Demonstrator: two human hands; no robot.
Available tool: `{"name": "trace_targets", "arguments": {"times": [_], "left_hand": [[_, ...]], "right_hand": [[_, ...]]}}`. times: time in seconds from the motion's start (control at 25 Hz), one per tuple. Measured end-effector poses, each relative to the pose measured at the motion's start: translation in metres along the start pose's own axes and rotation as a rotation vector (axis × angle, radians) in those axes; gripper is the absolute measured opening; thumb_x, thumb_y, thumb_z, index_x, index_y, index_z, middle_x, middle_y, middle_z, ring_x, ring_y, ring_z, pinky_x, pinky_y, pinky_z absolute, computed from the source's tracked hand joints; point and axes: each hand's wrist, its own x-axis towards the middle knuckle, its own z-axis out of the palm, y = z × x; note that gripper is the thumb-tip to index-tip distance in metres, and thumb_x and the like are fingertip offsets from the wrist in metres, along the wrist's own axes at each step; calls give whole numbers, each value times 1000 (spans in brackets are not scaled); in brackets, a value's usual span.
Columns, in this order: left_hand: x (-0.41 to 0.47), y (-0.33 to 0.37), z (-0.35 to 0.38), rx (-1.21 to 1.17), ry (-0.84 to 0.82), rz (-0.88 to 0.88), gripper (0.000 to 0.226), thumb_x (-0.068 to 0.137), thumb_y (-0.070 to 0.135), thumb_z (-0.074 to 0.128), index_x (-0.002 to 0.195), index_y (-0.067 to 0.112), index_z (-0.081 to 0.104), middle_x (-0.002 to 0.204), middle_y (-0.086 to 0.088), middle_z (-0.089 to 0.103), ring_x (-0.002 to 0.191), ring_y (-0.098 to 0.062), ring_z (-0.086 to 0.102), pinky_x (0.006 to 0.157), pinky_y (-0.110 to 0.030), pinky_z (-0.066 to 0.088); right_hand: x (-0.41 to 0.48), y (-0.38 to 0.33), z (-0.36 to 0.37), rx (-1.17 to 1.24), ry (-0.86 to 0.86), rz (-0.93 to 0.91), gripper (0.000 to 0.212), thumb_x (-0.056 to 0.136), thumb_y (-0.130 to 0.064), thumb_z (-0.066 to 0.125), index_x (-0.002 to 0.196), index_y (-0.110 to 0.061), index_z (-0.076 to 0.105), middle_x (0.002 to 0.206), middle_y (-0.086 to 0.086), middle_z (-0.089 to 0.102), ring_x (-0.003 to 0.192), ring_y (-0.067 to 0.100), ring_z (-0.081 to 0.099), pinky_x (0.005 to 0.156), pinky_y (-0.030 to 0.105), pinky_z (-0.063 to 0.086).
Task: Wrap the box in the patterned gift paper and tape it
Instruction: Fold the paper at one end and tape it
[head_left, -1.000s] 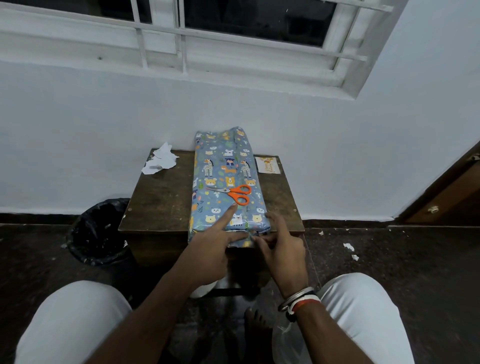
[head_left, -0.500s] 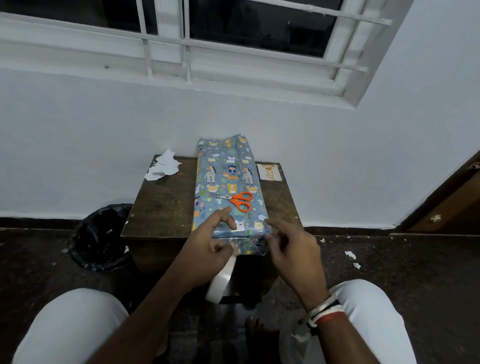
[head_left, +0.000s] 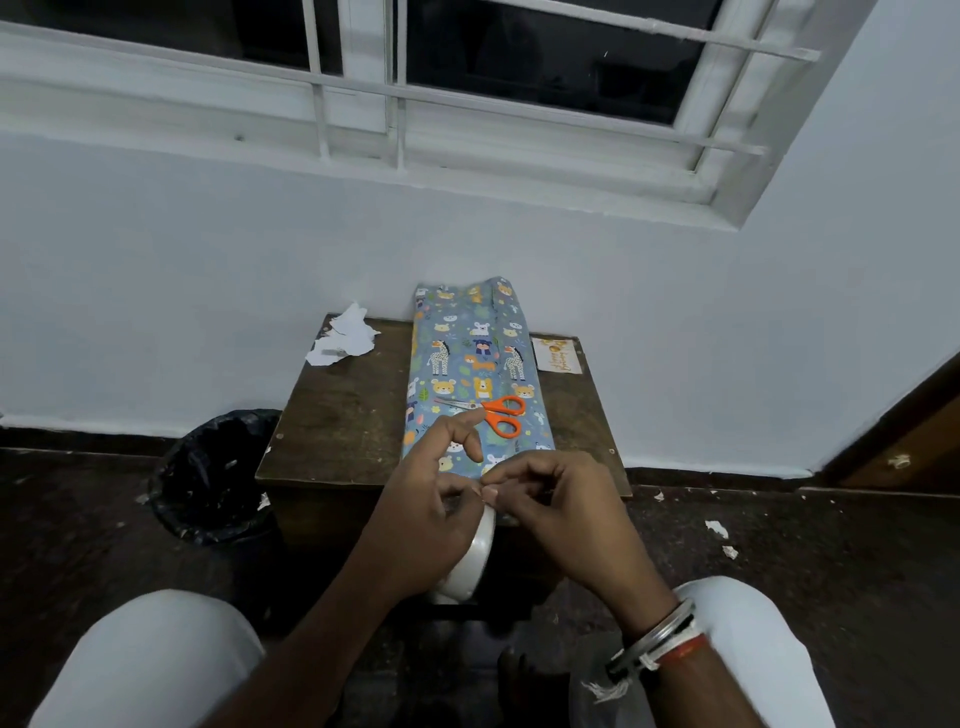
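left hand (head_left: 421, 525) grips one tape roll (head_left: 475, 556), right hand (head_left: 561, 509) pinches its end.

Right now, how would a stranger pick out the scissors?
Below the window stands a small brown table; a long box in blue animal-print paper lies on it. The scissors rest on top of that box, the only thing with bright orange handles.

Light: dim, cool indoor cast; window (head_left: 545, 57) dark.
Edges: wide-angle bending.
Floor (head_left: 831, 597): murky, detail perhaps lost.
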Motion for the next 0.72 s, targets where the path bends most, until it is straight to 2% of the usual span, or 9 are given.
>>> {"name": "trace_targets", "arguments": {"times": [0.12,0.24,0.36,0.48,0.56,0.64,0.72], "left_hand": [[4,5,-3,2,17,32,48,87,-11,61,96,34,47,137,11,56,80,-25,76,67,-31,54],[11,7,-8,-49,39,9,47,84,-18,62,97,23,44,130,15,59,82,-18,76,72,-25,57],[16,9,-11,-29,100,13,59,78,-15,68,90,39,48,126,3,57,87,-17,75,77,-26,58],[18,5,-19,19,186,40,49,72,5,84,91,38,52,117,2,50,104,-18,67,80,-31,60],[19,0,-29,151,257,56,41,73,18,89,91,33,55,110,9,56,105,-19,64,80,-34,59],[18,-3,-32,312,260,120,25,81,29,84,95,33,63,105,13,67,101,-15,68,84,-34,56],[17,0,-28,440,243,141,16,86,47,71,97,36,68,104,23,69,102,-5,66,87,-29,52]], "right_hand": [[3,-12,2,-200,120,-162,10,87,-17,79,87,-26,81,84,-18,75,84,2,70,75,15,51],[7,-19,0,-399,175,-373,11,91,-17,74,91,-28,78,88,-17,72,87,1,66,78,23,52],[14,-24,1,-499,181,-441,10,96,-21,67,96,-27,74,92,-11,70,89,11,65,77,32,53],[18,-29,3,-533,231,-461,8,97,-20,65,96,-23,72,94,-7,65,89,14,61,76,27,49],[23,-34,-3,-501,260,-449,6,96,-20,67,95,-22,72,98,-8,62,92,13,60,77,23,46],[29,-39,-9,-493,248,-454,5,95,-21,69,94,-23,73,102,-11,63,95,11,62,79,25,49],[35,-43,-12,-501,215,-444,7,95,-22,71,92,-28,73,95,-16,69,90,4,64,78,30,52]]}}
